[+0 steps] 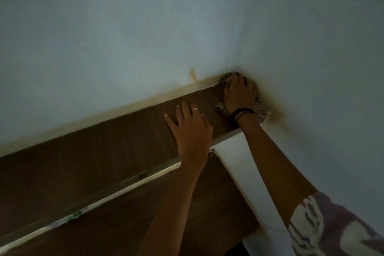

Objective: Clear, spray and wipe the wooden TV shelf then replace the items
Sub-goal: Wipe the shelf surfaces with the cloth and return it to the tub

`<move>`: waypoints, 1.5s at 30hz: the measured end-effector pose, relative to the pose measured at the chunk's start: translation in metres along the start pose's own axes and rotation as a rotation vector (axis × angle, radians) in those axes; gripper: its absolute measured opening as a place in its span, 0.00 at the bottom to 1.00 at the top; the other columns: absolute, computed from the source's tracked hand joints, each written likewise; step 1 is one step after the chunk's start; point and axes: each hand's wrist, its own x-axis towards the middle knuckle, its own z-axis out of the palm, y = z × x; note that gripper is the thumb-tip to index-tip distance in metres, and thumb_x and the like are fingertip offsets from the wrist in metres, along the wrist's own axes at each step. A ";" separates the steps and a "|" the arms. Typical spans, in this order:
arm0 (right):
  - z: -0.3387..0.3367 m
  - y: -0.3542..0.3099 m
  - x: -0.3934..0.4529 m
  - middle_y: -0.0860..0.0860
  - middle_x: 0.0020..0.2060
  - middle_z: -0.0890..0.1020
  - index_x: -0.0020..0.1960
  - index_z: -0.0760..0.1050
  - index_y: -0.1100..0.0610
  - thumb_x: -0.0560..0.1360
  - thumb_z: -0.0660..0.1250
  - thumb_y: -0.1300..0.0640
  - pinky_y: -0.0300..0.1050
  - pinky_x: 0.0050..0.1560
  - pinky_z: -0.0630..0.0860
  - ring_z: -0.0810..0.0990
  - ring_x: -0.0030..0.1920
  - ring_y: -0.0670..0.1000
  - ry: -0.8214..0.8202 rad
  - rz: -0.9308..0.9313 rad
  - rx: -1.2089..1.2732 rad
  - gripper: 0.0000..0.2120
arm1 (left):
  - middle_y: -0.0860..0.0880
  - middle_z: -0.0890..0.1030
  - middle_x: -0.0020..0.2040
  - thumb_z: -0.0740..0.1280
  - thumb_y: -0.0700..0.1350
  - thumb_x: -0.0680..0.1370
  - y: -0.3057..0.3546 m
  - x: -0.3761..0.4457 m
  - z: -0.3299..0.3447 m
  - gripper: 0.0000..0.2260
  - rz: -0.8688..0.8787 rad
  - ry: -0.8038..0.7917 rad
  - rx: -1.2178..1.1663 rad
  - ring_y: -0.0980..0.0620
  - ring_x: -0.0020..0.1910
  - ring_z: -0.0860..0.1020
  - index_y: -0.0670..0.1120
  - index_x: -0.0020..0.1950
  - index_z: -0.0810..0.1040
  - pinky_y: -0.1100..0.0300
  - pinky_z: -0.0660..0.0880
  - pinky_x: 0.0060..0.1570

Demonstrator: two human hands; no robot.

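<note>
Wall [124, 37]: pale, meeting the shelf along its back edge; brownish stains at the corner.

Wooden TV shelf [104, 151]: dark top board, bare wherever I can see it. Clearing looks done; spraying I cannot confirm.

Lower board [145, 214]: just below the shelf, unwiped by my guess.

My left hand [192, 129]: grip flat and open on the shelf, holding nothing.

My right hand [239, 94]: grip pressing the cloth into the shelf's far corner.

Cloth [221, 108]: patterned, bunched.

Wiping under way; items remain unreplaced, none visible.
</note>
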 end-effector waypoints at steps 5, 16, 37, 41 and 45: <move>-0.004 0.011 -0.003 0.57 0.64 0.72 0.65 0.67 0.56 0.77 0.55 0.56 0.53 0.63 0.60 0.64 0.64 0.61 0.045 0.028 0.038 0.16 | 0.39 0.77 0.60 0.58 0.45 0.76 0.003 0.011 0.007 0.15 0.013 0.039 -0.022 0.40 0.62 0.74 0.40 0.58 0.77 0.35 0.63 0.63; -0.002 0.045 -0.076 0.55 0.61 0.73 0.61 0.71 0.58 0.78 0.56 0.60 0.44 0.50 0.59 0.71 0.58 0.59 0.122 0.235 0.437 0.13 | 0.45 0.74 0.63 0.58 0.41 0.79 -0.013 0.002 -0.008 0.11 0.115 -0.070 -0.256 0.47 0.66 0.70 0.44 0.59 0.75 0.36 0.49 0.69; -0.016 0.089 -0.541 0.61 0.57 0.80 0.62 0.75 0.60 0.69 0.69 0.47 0.57 0.58 0.75 0.80 0.56 0.59 0.740 0.477 2.453 0.26 | 0.48 0.40 0.76 0.56 0.45 0.80 -0.092 -0.328 -0.071 0.30 1.286 -0.660 0.014 0.52 0.70 0.32 0.48 0.76 0.41 0.50 0.31 0.68; -0.030 0.101 -0.635 0.59 0.49 0.82 0.60 0.76 0.58 0.60 0.70 0.59 0.53 0.47 0.78 0.82 0.45 0.58 0.945 0.612 2.280 0.27 | 0.47 0.46 0.77 0.60 0.46 0.78 -0.067 -0.405 -0.078 0.31 1.490 -0.713 0.052 0.50 0.75 0.41 0.45 0.76 0.49 0.50 0.37 0.70; -0.038 0.121 -0.747 0.61 0.57 0.79 0.64 0.74 0.57 0.68 0.58 0.59 0.57 0.60 0.72 0.78 0.56 0.60 1.229 0.734 2.239 0.24 | 0.45 0.75 0.65 0.79 0.49 0.55 -0.045 -0.498 -0.091 0.38 1.741 -0.735 0.018 0.47 0.64 0.73 0.44 0.64 0.76 0.46 0.68 0.60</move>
